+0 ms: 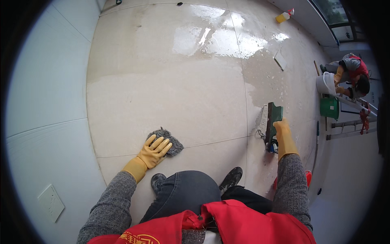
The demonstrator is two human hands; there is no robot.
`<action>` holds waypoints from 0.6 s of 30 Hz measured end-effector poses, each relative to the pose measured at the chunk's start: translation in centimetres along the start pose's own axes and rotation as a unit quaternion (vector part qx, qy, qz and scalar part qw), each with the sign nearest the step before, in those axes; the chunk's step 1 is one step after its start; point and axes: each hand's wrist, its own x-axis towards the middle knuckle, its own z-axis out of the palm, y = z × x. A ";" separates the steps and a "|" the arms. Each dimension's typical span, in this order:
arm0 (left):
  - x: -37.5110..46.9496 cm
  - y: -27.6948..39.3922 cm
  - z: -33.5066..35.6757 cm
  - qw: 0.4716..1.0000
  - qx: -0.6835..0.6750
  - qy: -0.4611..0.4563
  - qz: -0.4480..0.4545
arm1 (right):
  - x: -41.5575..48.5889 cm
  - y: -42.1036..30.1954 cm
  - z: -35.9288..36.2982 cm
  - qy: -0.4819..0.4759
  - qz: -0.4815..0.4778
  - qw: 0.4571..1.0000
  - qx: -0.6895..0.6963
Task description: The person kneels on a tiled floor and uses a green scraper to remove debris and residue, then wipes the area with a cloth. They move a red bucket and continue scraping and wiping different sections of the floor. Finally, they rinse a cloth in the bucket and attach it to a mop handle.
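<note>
My left hand point(153, 151), in a yellow rubber glove, presses a fluffy grey cleaning cloth point(173, 143) against the tiled floor point(170, 100). Its fingers lie spread over the cloth. Out to the right, my gloved right hand point(284, 135) grips a green squeegee-like tool point(276, 113) with a dark straight edge, which stands on end. Dirty, foamy water point(261, 120) lies along the tool's left side. Just below that tool is a small blue object point(273, 148), partly hidden, with a dark cord or wire beside it.
Puddles point(222, 39) shine on the far tiles. A spray bottle point(285, 16) and a white plate point(280, 61) lie at far right. A co-worker point(355, 73) bends over a white bucket point(326, 83), near a green bucket point(329, 108) and ladder point(350, 129). A wall point(45, 100) borders the left.
</note>
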 end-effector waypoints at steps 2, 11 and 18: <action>0.0 0.0 0.1 0.999 0.020 0.035 0.013 | -3.0 -3.3 -2.9 0.033 -0.097 0.980 -0.170; 6.5 -4.5 -3.4 0.987 0.005 0.094 -0.132 | -14.9 -24.1 -2.4 -0.024 -0.500 0.816 -0.290; 5.2 -7.5 -10.2 0.978 -0.057 -0.164 -0.114 | -21.6 -33.6 8.8 -0.186 -0.651 0.659 -0.329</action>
